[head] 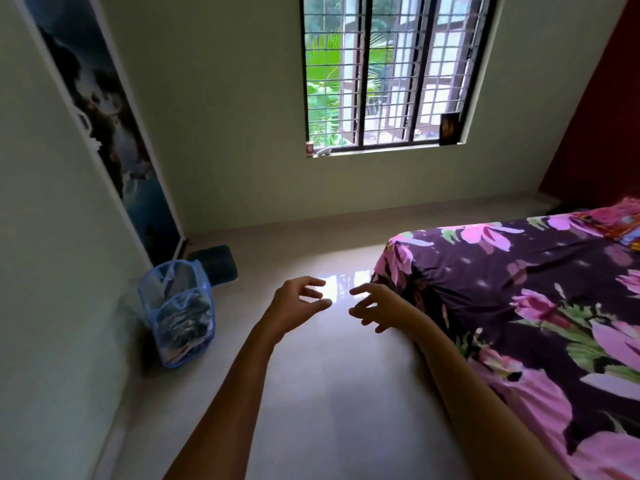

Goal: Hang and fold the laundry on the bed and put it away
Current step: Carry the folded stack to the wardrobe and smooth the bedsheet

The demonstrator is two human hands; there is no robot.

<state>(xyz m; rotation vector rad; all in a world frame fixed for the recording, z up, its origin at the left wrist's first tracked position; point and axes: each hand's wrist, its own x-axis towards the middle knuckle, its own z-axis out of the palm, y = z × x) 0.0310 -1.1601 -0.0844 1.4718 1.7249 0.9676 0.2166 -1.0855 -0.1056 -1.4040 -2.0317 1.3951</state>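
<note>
Spread and empty, left grip and right grip above floor; hamper leftward, nearer left grip; bed beside right.

A barred window lights the pale wall and glossy floor.

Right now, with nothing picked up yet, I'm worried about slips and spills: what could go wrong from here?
The floor is glossy and shows bright glare, so it may be slippery on the way to the hamper. The hamper is soft mesh with clothes inside, so it might sag or tip if lifted by one side. The dark mat behind it could catch a foot.
</note>
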